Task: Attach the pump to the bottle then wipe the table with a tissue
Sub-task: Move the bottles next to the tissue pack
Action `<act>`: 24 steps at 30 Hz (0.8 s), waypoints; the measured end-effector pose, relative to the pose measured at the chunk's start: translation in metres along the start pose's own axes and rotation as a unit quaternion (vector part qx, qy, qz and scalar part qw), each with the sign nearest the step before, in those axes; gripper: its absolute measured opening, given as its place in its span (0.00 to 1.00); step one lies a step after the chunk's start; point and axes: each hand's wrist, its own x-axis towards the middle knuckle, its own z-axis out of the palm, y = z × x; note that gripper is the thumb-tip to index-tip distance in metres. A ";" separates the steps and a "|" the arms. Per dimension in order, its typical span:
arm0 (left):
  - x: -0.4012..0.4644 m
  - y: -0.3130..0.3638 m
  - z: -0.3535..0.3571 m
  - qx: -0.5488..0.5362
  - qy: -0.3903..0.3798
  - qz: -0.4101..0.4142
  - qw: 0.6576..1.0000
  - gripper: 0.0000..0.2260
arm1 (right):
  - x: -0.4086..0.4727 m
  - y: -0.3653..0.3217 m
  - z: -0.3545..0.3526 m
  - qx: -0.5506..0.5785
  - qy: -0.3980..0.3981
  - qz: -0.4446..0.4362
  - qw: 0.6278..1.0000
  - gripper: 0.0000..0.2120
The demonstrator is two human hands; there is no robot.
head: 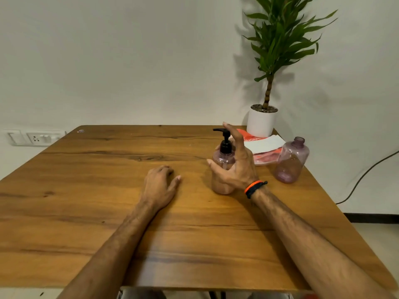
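Observation:
A clear pink bottle [222, 160] stands upright on the wooden table [108, 212], right of centre, with a black pump [225, 140] sitting on its neck. My right hand [234, 162] is spread around the bottle's right side, fingers apart, thumb in front; whether it touches the bottle is unclear. My left hand [159, 184] rests flat on the table to the bottle's left, holding nothing. A red tissue pack [264, 148] with a white tissue showing lies behind the bottle.
A second clear pink bottle [291, 160] without a pump stands near the right edge. A potted plant [262, 119] in a white pot is at the back right corner. A dark cable [367, 173] hangs off to the right. A wall socket [34, 138] is at far left.

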 end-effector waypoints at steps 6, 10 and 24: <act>-0.014 -0.020 -0.019 0.002 0.003 -0.014 1.000 0.19 | -0.005 -0.007 -0.022 0.024 -0.064 -0.013 0.998 0.43; -0.021 -0.034 -0.029 0.008 0.013 -0.027 1.000 0.19 | 0.001 -0.009 -0.036 0.019 -0.146 -0.021 0.989 0.41; -0.026 -0.041 -0.030 0.011 0.027 -0.036 0.999 0.19 | 0.007 -0.029 -0.038 -0.065 -0.264 -0.044 0.961 0.38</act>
